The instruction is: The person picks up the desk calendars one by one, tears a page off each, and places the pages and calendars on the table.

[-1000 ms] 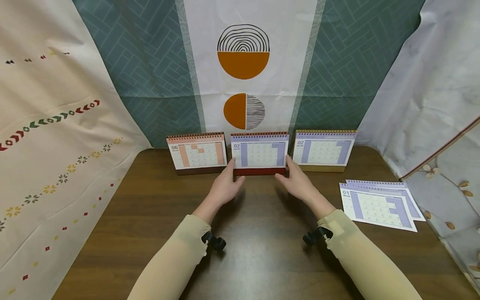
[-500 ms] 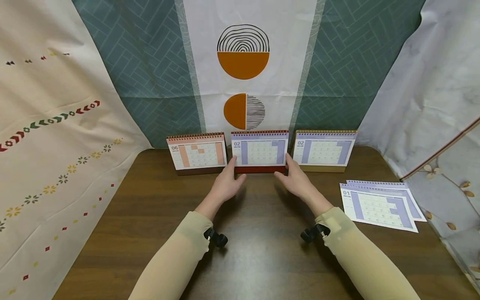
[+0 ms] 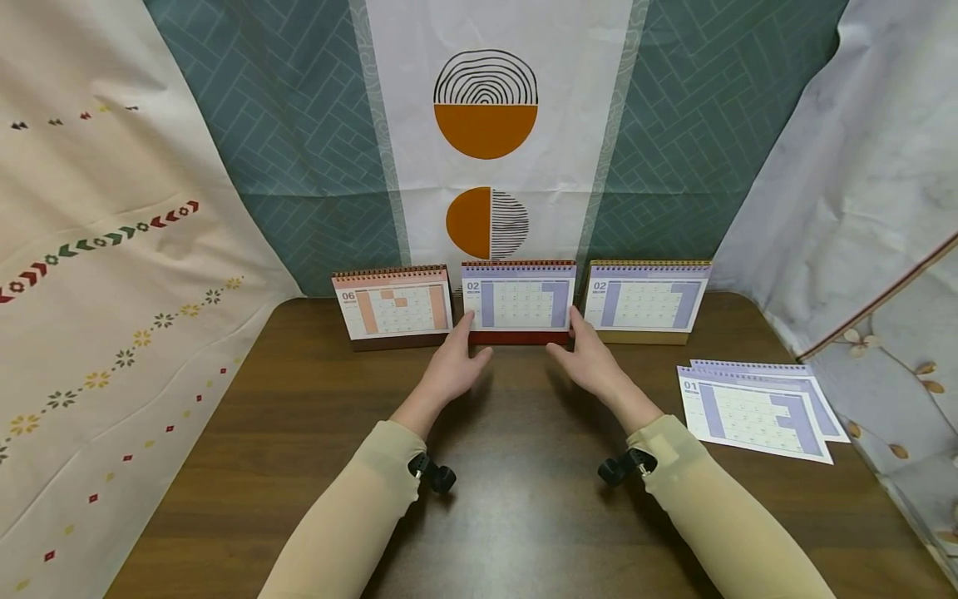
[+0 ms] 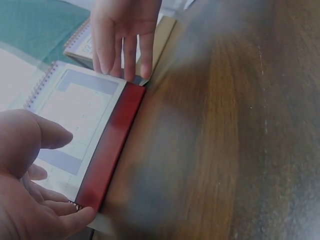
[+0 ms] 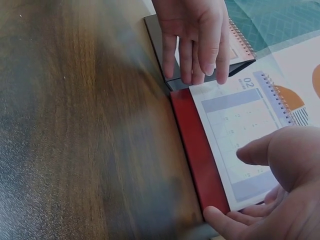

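Observation:
A desk calendar (image 3: 519, 301) with a red base and a purple 02 page stands upright at the back middle of the table. My left hand (image 3: 451, 366) lies along its left end and my right hand (image 3: 589, 363) along its right end, fingers fairly straight and thumbs apart. Up close in the left wrist view, the left fingers (image 4: 60, 220) are right at the edge of the red base (image 4: 114, 145). From the right wrist view, the right fingers (image 5: 230, 220) sit at the other end of the base, thumb above the page.
Left of it stands an orange 06 calendar (image 3: 397, 308) on a dark base. To the right is a purple 02 calendar (image 3: 647, 295) on a tan base. Two loose calendar pages (image 3: 748, 416) overlap on the right of the brown table (image 3: 262, 466). Patterned cloth (image 3: 299, 125) hangs behind.
The red-based calendar has shifted slightly back, towards the cloth, with both hands at its ends. Over the last half second almost nothing has moved.

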